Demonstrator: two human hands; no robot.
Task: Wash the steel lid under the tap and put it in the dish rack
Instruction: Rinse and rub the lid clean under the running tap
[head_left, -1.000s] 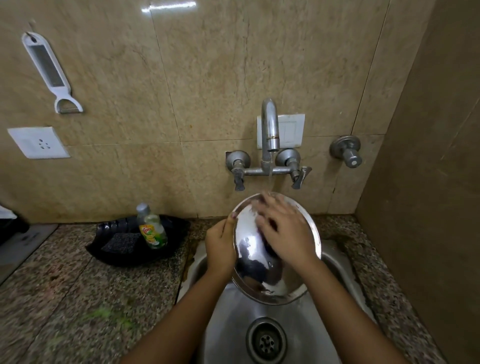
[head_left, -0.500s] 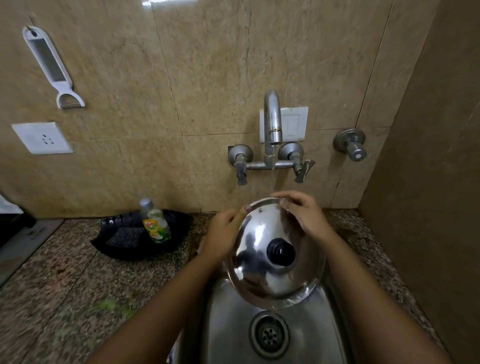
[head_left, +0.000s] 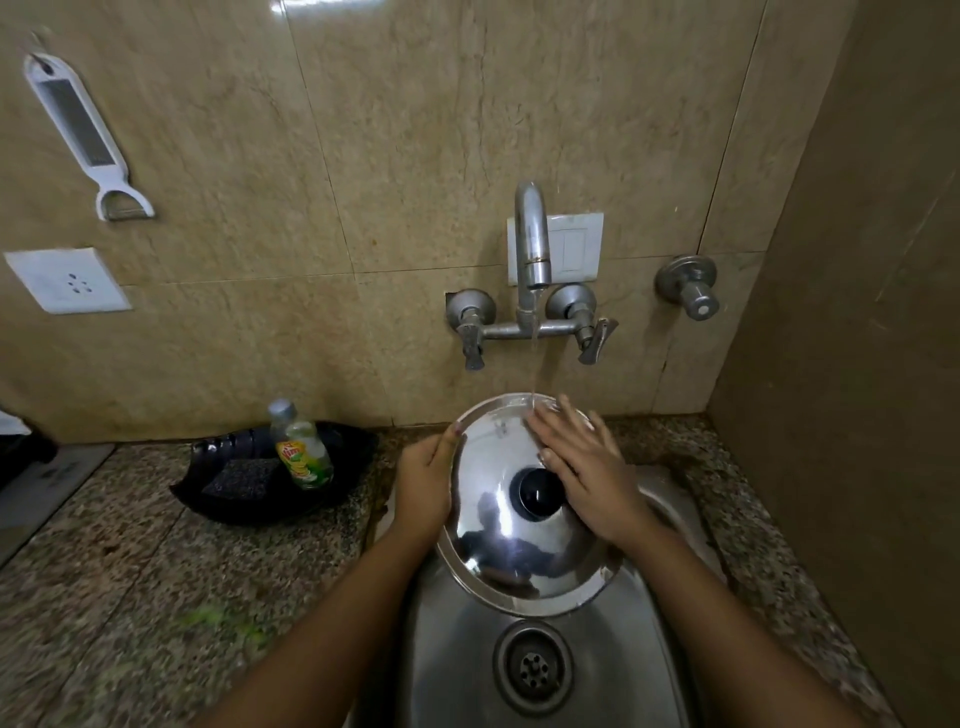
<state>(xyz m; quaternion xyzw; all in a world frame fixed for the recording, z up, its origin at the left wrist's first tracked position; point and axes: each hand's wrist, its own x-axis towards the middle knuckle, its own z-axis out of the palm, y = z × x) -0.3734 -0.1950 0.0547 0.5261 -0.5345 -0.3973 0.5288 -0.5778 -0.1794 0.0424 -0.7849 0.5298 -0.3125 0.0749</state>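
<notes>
A round steel lid (head_left: 498, 551) with a black knob (head_left: 537, 491) is held tilted over the steel sink (head_left: 639, 670), top side towards me. My left hand (head_left: 423, 480) grips its left rim. My right hand (head_left: 582, 465) lies flat with fingers spread on the lid's upper right face, beside the knob. A thin stream of water falls from the tap (head_left: 532, 244) onto the lid's far edge by my right fingertips. No dish rack is in view.
A black tray (head_left: 343, 483) on the granite counter left of the sink holds a dish-soap bottle (head_left: 301, 452) and a scrub pad (head_left: 236, 480). A wall peeler (head_left: 78, 132), a socket (head_left: 65, 280) and a side valve (head_left: 688, 286) are on the tiled wall. A wall stands close on the right.
My right hand moved from gripping the lid's far rim to lying flat on its top face. The lid stays under the stream with my left hand on its left rim.
</notes>
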